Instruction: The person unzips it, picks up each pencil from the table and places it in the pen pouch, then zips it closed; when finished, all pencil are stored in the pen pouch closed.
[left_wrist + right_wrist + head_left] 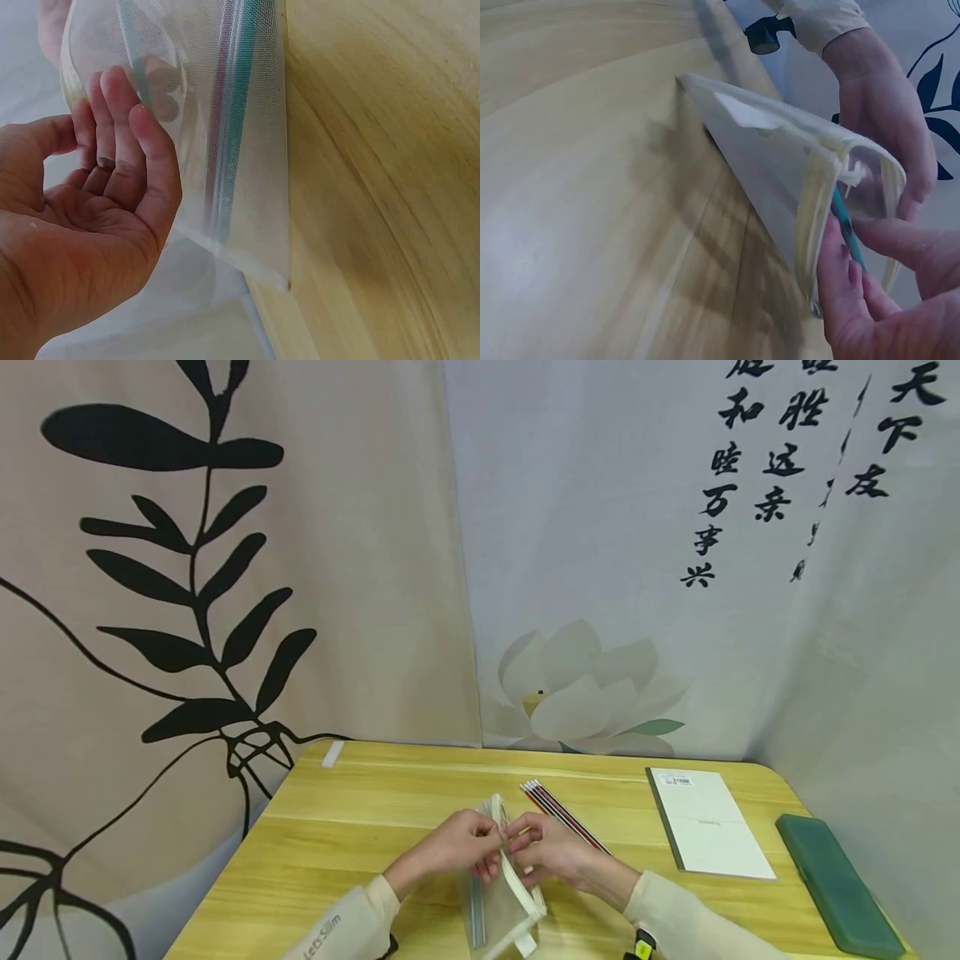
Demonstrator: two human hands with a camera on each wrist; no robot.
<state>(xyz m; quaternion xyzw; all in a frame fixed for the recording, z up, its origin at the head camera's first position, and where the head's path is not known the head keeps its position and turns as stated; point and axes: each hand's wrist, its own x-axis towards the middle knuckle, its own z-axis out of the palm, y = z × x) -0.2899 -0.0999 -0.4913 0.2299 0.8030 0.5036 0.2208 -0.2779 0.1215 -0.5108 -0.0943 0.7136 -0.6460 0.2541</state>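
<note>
A see-through mesh zip pouch with cream edging stands tilted between both hands, its mouth spread apart. My left hand pinches one side of the mouth between thumb and forefinger, the other fingers resting along the mesh. On the opposite side, my right hand grips the zip edge, its thumb at the opening. Long thin teal and maroon items show through the mesh. A teal stick is visible in the mouth beside the right thumb.
Several striped pencils lie side by side just behind the right hand. Farther right are a white notebook with a dark spine and a green case by the table's right edge. A white strip marks the back left corner.
</note>
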